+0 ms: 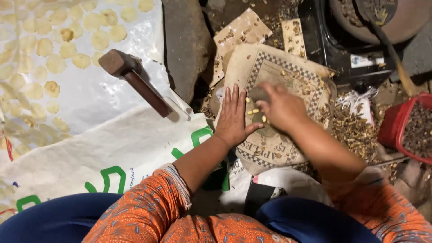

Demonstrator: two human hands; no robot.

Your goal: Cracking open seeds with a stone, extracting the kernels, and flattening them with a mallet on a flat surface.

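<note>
At frame centre I see my left hand [234, 118] flat and open on the patterned cardboard sheet [288, 76], its fingers spread beside a few yellow kernels [255, 111]. My right hand [281, 108] has its grip closed on a dark stone [258, 94] above them. Open room lies left, on the white sack [112, 148] past the wooden mallet [135, 81]. At the right edge, a red tub [393, 123] holds brown shells.
</note>
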